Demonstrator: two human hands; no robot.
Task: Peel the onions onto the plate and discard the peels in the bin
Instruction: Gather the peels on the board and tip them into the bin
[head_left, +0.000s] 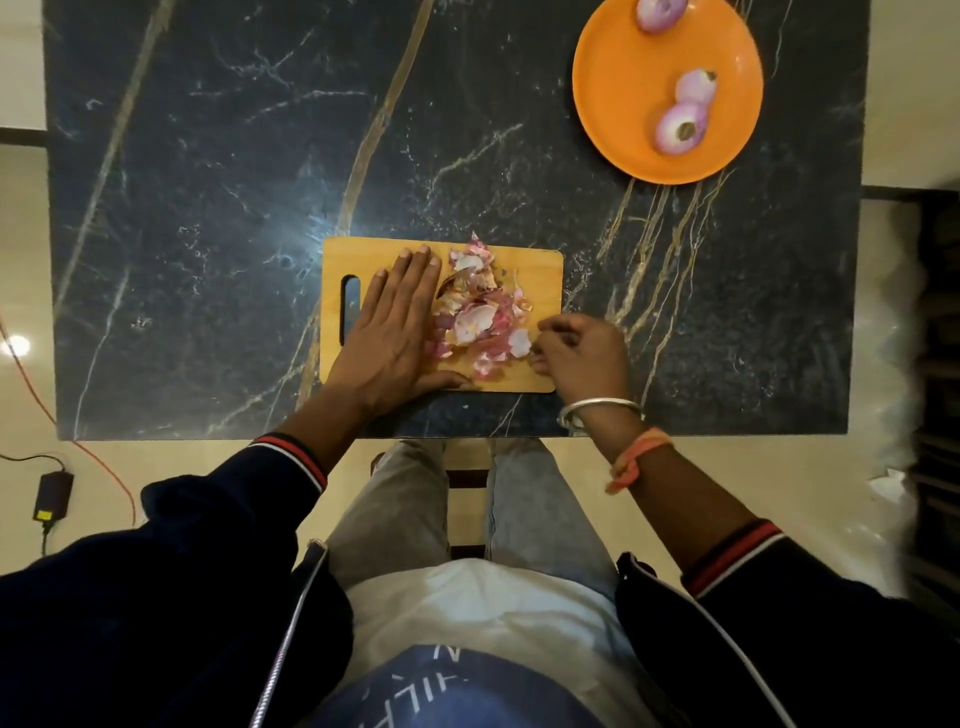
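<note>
A pile of pink and tan onion peels (480, 312) lies on a wooden cutting board (540, 270) near the table's front edge. My left hand (389, 327) lies flat on the board with straight fingers, its edge against the left side of the pile. My right hand (582, 353) is at the pile's right side, blurred, fingers curled near the peels. Whether it holds any peel is unclear. Three peeled onions sit on an orange plate (623, 78) at the far right: one at the top edge (658, 13), two together (696, 85) (680, 129).
The board sits on a dark marble table (234, 156). A black adapter (52, 493) and an orange cable (31, 384) lie on the floor at the left. Dark shelving (935, 364) stands at the right. No bin is in view.
</note>
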